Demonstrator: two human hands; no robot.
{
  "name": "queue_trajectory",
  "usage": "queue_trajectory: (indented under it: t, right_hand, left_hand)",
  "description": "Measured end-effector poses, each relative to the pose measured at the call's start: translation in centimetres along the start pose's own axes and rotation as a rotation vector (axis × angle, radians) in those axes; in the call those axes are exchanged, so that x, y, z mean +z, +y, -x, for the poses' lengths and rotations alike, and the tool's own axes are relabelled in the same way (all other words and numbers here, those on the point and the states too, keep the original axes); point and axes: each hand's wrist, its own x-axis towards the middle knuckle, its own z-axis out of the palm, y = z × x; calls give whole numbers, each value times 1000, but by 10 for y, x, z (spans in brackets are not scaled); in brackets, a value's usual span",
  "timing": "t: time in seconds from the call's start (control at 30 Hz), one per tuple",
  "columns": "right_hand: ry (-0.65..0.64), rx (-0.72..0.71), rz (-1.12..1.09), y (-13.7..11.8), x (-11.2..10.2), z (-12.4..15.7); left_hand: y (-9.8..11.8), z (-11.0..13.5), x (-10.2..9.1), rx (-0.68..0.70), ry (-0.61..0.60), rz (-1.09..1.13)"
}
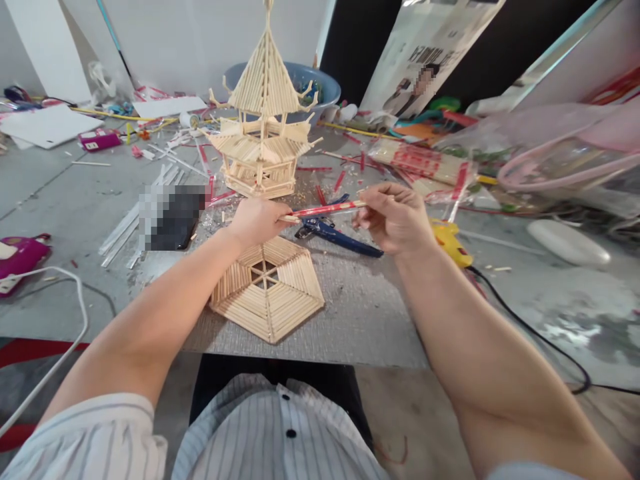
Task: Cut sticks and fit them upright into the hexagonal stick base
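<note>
Both hands hold a thin pair of wooden chopsticks in a red and clear plastic wrapper (pixel 327 209), stretched level between them. My left hand (pixel 257 219) is closed on its left end, where bare wood pokes out. My right hand (pixel 393 212) pinches the other end between thumb and fingers. Under the wrapper lies a navy-handled cutting tool (pixel 343 240), its jaws partly hidden. Nearer me, a flat hexagonal panel of wooden sticks (pixel 295 300) with an open centre rests on the table, partly covered by my left forearm. Behind my hands stands a tiered wooden-stick pagoda model (pixel 261 150).
Left of centre, a dark phone (pixel 175 220) lies over clear plastic sleeves (pixel 123 223). A yellow glue gun (pixel 451 243) with a black cord sits beside my right forearm. A blue basin (pixel 327 87) stands behind the pagoda. Wood scraps and wrapper pieces litter the grey table (pixel 370 307).
</note>
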Motion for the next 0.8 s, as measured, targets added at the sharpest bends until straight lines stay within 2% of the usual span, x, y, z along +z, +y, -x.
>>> queue_trajectory:
  t: [0.13,0.23,0.33,0.6,0.8]
  right_hand:
    - [76,-14,-51,14,2,-4]
    - [108,-19,2,20,7,-3]
    - [93,-32,28,24,12,-1]
    - [103,25,-150,24,25,6]
    - [23,76,-143,25,33,11]
  left_hand:
    - [8,0,-3,4,-75,-108]
    - [19,1,-5,57,-96,-158]
    - [28,4,-6,102,-79,-156]
    - [36,10,-8,103,-69,-154]
    - [37,10,-5,76,-71,-84]
